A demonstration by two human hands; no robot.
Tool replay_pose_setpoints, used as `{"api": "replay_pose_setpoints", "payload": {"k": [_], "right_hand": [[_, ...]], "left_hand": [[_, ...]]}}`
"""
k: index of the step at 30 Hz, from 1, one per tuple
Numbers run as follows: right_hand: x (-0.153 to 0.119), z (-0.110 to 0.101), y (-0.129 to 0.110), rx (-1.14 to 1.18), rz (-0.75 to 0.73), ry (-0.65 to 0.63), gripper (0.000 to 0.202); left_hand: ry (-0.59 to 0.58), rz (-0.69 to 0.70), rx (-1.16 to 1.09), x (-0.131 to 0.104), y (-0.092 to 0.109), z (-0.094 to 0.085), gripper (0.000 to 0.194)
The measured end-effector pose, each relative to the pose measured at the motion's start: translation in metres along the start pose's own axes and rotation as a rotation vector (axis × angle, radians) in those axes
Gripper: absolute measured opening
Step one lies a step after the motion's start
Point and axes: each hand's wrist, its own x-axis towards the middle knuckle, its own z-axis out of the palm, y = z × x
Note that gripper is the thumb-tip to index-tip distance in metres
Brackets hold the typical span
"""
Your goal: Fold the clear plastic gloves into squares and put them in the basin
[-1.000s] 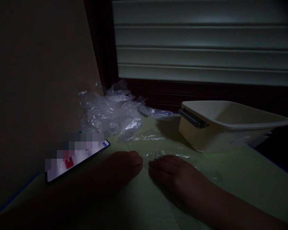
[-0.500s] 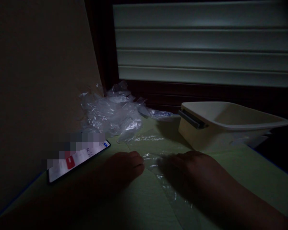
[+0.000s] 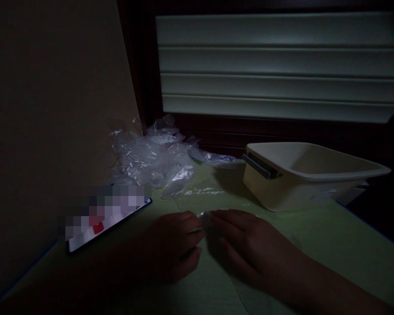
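A clear plastic bag (image 3: 252, 297) lies flat on the green tabletop, partly hidden beneath my right hand. My left hand (image 3: 180, 245) is closed at the bag's left edge, fingers curled, with a thin sliver of something pale between them. Stretched out flat, my right hand (image 3: 249, 245) rests on the bag, its fingertips almost meeting the left hand. A small shiny bit of the plastic shows between the two hands. The room is dim, so the bag's outline is hard to follow.
A heap of crumpled clear plastic bags (image 3: 154, 153) sits at the back left, by the wall. In front of it lies a phone (image 3: 108, 227) with a lit screen. A cream plastic bin (image 3: 265, 188) with a grey handle stands at the back right, before a slatted panel (image 3: 265, 61).
My right hand has moved left and flattened over the plastic, closer to my left hand. The left hand has shifted slightly right and nearer. The view has tilted up a little.
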Motion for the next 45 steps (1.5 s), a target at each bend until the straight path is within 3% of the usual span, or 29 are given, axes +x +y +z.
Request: {"api": "replay_pose_setpoints", "payload": {"k": [8,15,26,30,35,40,45], "right_hand": [[-0.004,0.006,-0.004,-0.093,-0.057,0.010,0.042],[-0.003,0.007,-0.002,-0.063,0.015,-0.167,0.047],[-0.016,0.006,0.021,-0.151,0.132,-0.256,0.067],[-0.013,0.002,0.023,-0.169,0.158,-0.206,0.058],[-0.004,-0.007,0.018,-0.116,0.224,-0.121,0.027],[-0.003,0.002,0.019,-0.068,0.143,-0.117,0.022],[-0.003,0.007,0.019,-0.063,0.120,-0.086,0.019]], "left_hand": [[-0.026,-0.027,0.019,-0.002,-0.002,0.006,0.015],[-0.026,-0.022,0.055,-0.002,-0.001,0.005,0.018],[-0.029,-0.001,0.087,-0.001,-0.002,0.002,0.020],[-0.017,0.003,0.097,-0.001,-0.002,0.003,0.020],[0.010,0.002,0.116,-0.001,-0.002,0.003,0.015],[0.007,-0.020,0.114,-0.001,-0.001,0.004,0.010],[-0.069,-0.005,0.113,0.000,0.003,0.004,0.010]]}}
